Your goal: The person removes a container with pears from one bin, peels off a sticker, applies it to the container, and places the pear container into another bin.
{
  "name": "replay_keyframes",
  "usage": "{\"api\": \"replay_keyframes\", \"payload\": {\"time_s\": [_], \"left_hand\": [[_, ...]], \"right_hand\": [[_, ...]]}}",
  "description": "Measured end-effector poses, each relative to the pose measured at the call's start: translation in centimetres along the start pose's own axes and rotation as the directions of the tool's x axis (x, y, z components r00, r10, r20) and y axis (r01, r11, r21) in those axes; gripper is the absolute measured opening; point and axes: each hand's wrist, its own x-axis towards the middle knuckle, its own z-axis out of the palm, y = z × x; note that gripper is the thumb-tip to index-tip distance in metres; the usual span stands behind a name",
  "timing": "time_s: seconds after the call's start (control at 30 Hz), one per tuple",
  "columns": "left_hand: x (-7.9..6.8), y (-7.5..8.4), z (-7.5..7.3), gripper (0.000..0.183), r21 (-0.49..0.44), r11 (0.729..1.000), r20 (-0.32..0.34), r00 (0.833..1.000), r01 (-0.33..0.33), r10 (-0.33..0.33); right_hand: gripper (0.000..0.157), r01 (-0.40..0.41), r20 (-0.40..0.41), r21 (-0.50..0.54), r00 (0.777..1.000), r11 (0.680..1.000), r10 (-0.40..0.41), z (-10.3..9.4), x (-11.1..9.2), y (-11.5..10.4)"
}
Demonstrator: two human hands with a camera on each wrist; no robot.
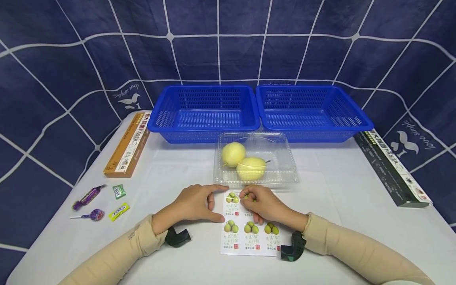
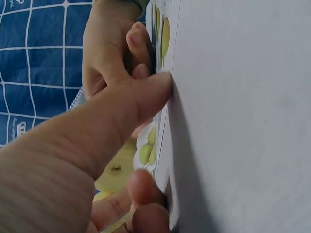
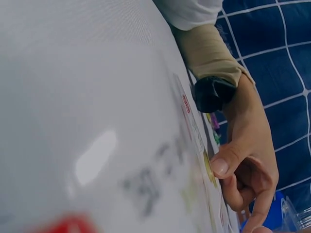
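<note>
White tabletop (image 1: 171, 158): sticker sheet (image 1: 241, 237), long axis forward, left hand (image 1: 195, 203) loose, right hand (image 1: 266, 204) apparently pinching a sticker (image 2: 146, 149).

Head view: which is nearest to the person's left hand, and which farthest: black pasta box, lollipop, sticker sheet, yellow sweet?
Nearest first to the left hand:
1. Sticker sheet: on its right, at the thumb.
2. Yellow sweet: to the left.
3. Lollipop: farther left.
4. Black pasta box: far right, beyond the other hand.
</note>
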Motion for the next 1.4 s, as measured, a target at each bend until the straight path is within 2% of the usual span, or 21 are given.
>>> {"api": "replay_keyframes", "payload": {"time_s": [0.27, 0.57, 0.7, 0.93, 1.03, 1.13, 1.23, 1.33, 1.4], "left_hand": [[-0.2, 0.1, 0.0, 0.083, 0.011, 1.000, -0.003, 1.000, 0.012, -0.012], [-0.1, 0.2, 0.0, 0.084, 0.011, 1.000, 0.002, 1.000, 0.009, -0.009], [-0.1, 0.3, 0.0, 0.084, 0.012, 1.000, 0.002, 1.000, 0.014, -0.014], [-0.1, 0.2, -0.2, 0.084, -0.002, 1.000, 0.004, 1.000, -0.001, 0.001], [0.0, -0.4, -0.4, 0.085, -0.070, 0.997, 0.040, 0.999, -0.033, 0.035], [0.3, -1.5, -1.0, 0.082, -0.225, 0.972, 0.106, 0.990, -0.065, 0.091], [0.6, -2.8, -1.7, 0.068, -0.401, 0.915, 0.172, 0.978, -0.040, 0.118], [0.9, -3.8, -2.5, 0.054, -0.515, 0.857, 0.199, 0.976, 0.024, 0.092], [1.2, -4.4, -2.8, 0.052, -0.565, 0.821, 0.189, 0.981, 0.075, 0.041]], "right_hand": [[0.007, 0.036, -0.013, -0.071, 0.999, 0.997, -0.037, 0.3, 0.2, -0.1], [0.008, 0.060, 0.042, 0.079, 0.997, 0.995, -0.063, -0.4, -0.2, 0.4], [0.008, 0.088, 0.065, 0.106, 0.993, 0.990, -0.095, -0.6, -0.6, 0.1], [0.005, 0.196, 0.009, 0.011, 0.980, 0.980, -0.196, -1.0, -1.7, -1.0], [0.001, 0.247, -0.024, -0.038, 0.969, 0.968, -0.248, -1.5, -2.1, -1.6], [0.011, 0.285, -0.038, -0.088, 0.956, 0.954, -0.290, -2.2, -2.4, -2.3], [0.017, 0.300, -0.040, -0.109, 0.951, 0.948, -0.306, -3.2, -2.8, -3.0], [0.018, 0.288, -0.045, -0.075, 0.955, 0.955, -0.292, -4.2, -3.0, -3.5], [0.014, 0.270, -0.048, -0.062, 0.961, 0.961, -0.273, -4.8, -3.0, -3.6]]}}
